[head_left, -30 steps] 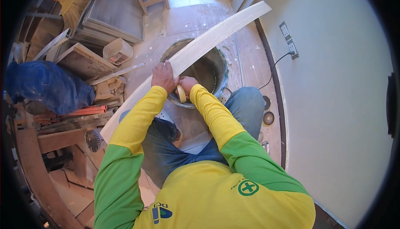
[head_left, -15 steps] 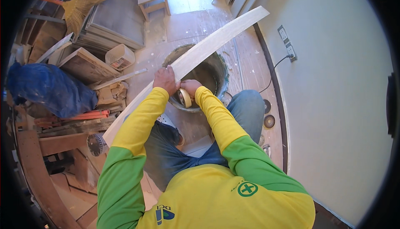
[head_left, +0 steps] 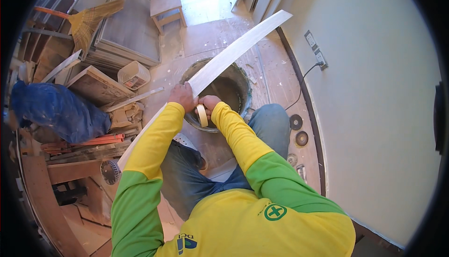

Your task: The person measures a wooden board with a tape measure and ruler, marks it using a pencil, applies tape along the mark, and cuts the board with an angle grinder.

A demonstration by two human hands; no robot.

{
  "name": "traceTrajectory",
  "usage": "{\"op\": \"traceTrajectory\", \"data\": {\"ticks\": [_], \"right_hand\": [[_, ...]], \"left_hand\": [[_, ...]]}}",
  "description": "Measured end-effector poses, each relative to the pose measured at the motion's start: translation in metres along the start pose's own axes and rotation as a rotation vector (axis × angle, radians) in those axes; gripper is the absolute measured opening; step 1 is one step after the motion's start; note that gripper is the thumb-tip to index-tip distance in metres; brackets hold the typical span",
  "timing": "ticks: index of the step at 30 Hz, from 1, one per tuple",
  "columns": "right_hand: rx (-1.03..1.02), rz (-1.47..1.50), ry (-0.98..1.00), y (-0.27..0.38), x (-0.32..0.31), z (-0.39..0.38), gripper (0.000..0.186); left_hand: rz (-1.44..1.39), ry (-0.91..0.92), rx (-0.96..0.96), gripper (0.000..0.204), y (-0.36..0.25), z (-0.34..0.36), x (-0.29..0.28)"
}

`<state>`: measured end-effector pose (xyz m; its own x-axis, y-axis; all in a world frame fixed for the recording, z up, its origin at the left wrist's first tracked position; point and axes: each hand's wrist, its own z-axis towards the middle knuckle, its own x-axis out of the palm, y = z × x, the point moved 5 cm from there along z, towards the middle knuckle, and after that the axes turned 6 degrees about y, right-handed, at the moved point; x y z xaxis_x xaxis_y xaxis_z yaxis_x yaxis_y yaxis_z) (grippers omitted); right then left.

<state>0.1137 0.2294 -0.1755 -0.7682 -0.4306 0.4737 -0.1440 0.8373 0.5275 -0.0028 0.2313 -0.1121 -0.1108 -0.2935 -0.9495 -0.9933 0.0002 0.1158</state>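
A long pale wooden strip (head_left: 236,51) slants from beside my left thigh up toward the wall, crossing over a round dark tub (head_left: 243,99). My left hand (head_left: 184,96) is closed around the strip near its middle. Just right of it, my right hand (head_left: 210,103) is closed at the strip's lower edge with a roll of cream masking tape (head_left: 202,116), which hangs below the fingers. The two hands nearly touch, and the fingertips between them are partly hidden. Greyish material lies in the tub below.
Left stand a blue plastic-covered bundle (head_left: 58,110), a white plastic container (head_left: 133,75), stacked panels (head_left: 128,25) and a straw broom (head_left: 91,18). A small wooden stool (head_left: 167,9) is ahead. Right, a cord (head_left: 301,86) runs from a wall socket (head_left: 321,60); grinding discs (head_left: 301,139) lie by the wall.
The strip has tilted a little, so its face shows narrower near my left arm. Both hands stay on it, and the tape roll has turned slightly. The whole view has shifted a little.
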Motion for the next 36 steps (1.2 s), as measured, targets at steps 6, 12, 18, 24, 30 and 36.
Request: {"op": "traceTrajectory", "data": {"ticks": [6,12,18,24,30,36], "right_hand": [[-0.017,0.186,0.013,-0.007,0.001,0.001,0.012],[-0.367,-0.181,0.022,-0.013,-0.048,0.028,0.014],[-1.063,-1.398,-0.501,0.016,-0.041,-0.037,0.028],[-0.791,0.126,-0.147,0.062,-0.025,-0.164,0.026],[-1.130,0.050,-0.388,0.096,-0.081,-0.327,0.029],[-0.903,-0.200,-0.824,0.011,-0.258,-0.348,0.043]], "left_hand": [[-0.035,0.002,0.040,0.075,-0.001,0.000,-0.003],[-0.010,-0.070,0.078,0.074,-0.010,0.005,-0.009],[0.062,-0.029,-0.092,0.067,-0.014,-0.003,-0.002],[0.152,-0.182,-0.314,0.064,-0.006,0.010,0.043],[-0.068,-0.064,-0.172,0.062,-0.007,0.000,-0.002],[-0.015,-0.143,-0.059,0.052,-0.016,-0.001,-0.016]]}}
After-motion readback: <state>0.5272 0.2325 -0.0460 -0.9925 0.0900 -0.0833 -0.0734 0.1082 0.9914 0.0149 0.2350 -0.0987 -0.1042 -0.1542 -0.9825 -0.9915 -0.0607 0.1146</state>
